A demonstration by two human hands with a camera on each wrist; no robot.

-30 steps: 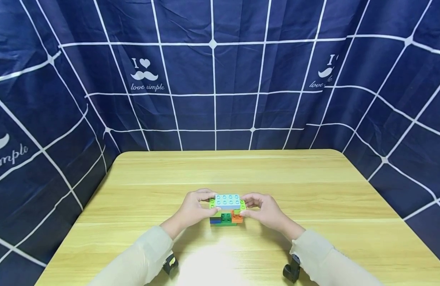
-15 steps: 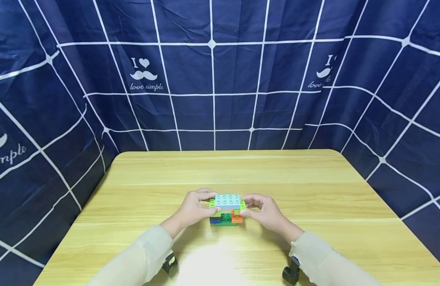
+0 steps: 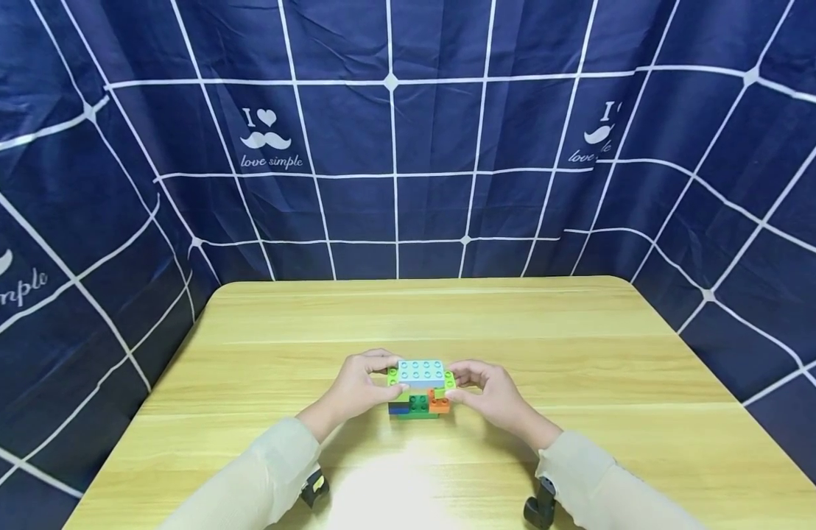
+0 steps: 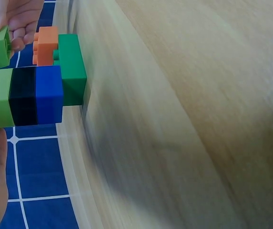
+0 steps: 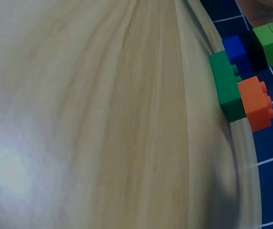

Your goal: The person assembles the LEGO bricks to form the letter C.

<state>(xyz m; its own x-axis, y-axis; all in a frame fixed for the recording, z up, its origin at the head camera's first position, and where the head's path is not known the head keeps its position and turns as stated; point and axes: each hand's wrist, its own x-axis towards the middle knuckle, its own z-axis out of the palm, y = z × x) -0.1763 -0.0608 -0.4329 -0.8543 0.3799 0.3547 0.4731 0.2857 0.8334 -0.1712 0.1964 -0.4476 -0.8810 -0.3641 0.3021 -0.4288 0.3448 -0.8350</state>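
A small structure of toy building bricks stands on the table between both hands in the head view. Across its top lies a light blue brick (image 3: pixel 421 374) with several studs, over a lime green brick (image 3: pixel 392 377) on the left and another lime brick (image 3: pixel 450 380) on the right. My left hand (image 3: pixel 358 386) grips the left end, thumb in front and fingers behind. My right hand (image 3: pixel 489 391) pinches the right end. Lower down are a black brick (image 4: pixel 23 95), a blue brick (image 4: pixel 49 94), an orange brick (image 5: pixel 255 102) and a green base brick (image 4: pixel 74 71). A gap shows between the right lime brick and the orange one.
The wooden table (image 3: pixel 282 324) has rounded far corners. Dark blue cloth (image 3: pixel 355 206) with white grid lines hangs behind it and on both sides. Black devices (image 3: pixel 315 487) sit below the light sleeves at each wrist.
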